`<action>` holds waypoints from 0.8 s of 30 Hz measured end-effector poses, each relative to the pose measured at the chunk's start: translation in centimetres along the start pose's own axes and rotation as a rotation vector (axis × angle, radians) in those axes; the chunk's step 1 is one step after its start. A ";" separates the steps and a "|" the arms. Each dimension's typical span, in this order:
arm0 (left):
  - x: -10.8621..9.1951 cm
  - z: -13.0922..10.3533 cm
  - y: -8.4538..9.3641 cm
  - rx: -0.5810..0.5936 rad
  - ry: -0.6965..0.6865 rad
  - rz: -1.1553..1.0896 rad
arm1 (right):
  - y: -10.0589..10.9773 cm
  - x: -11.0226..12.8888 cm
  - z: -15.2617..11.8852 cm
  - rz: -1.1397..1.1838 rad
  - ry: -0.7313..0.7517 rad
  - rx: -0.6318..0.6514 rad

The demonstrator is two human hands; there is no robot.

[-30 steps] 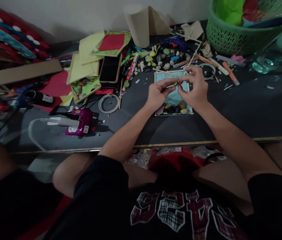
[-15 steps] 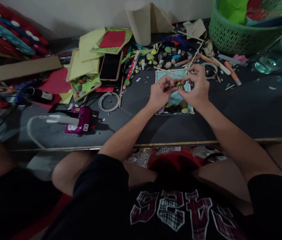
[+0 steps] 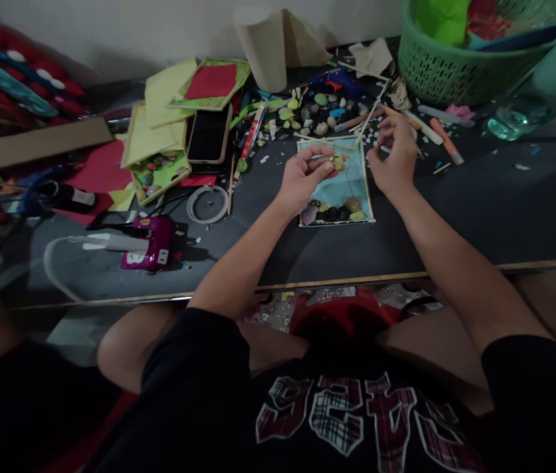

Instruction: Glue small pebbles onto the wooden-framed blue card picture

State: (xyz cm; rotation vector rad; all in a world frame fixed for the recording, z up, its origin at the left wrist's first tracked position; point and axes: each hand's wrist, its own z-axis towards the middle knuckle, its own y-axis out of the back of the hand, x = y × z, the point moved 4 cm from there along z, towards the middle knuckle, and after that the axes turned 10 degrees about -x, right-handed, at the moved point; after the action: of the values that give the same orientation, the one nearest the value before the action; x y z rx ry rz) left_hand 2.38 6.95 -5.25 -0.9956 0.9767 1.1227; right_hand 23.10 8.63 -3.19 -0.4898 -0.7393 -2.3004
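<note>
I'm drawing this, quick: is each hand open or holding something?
Left hand: closed, holding a small yellow-green piece.
Right hand: curled; can't tell if holding anything.

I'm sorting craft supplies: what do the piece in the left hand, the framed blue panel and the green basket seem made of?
Held piece: bright yellow, maybe painted stone or paper; too small to tell its finish. Blue panel: likely matte paper or card, flat, evenly coloured. Green basket: probably smooth plastic with regular slots.

A yellowish piece (image 3: 337,161) hovers over a blue panel (image 3: 334,190).
</note>
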 end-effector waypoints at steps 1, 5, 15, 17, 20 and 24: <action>0.0 0.0 0.0 0.006 0.013 -0.010 | 0.0 -0.9 0.2 -0.044 -0.028 -0.017; -0.1 0.0 0.2 0.009 0.041 -0.020 | 0.0 -2.7 0.4 -0.128 -0.047 -0.052; -2.4 -1.0 -0.7 0.172 -0.012 0.261 | 0.1 0.7 0.4 -0.115 0.032 0.156; -3.4 -1.3 -0.7 0.234 -0.070 0.429 | 0.0 0.8 0.3 -0.131 0.013 0.168; -4.1 -1.6 -0.7 0.319 -0.159 0.608 | -0.2 0.3 0.3 -0.157 -0.013 0.172; -3.8 -1.5 -0.8 0.390 -0.169 0.749 | -0.6 -0.4 0.2 -0.179 -0.011 0.213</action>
State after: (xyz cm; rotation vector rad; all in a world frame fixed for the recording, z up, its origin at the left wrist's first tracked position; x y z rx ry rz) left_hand 2.42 4.49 -1.94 -0.1963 1.4116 1.5101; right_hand 23.01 9.34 -3.53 -0.3501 -1.0582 -2.3475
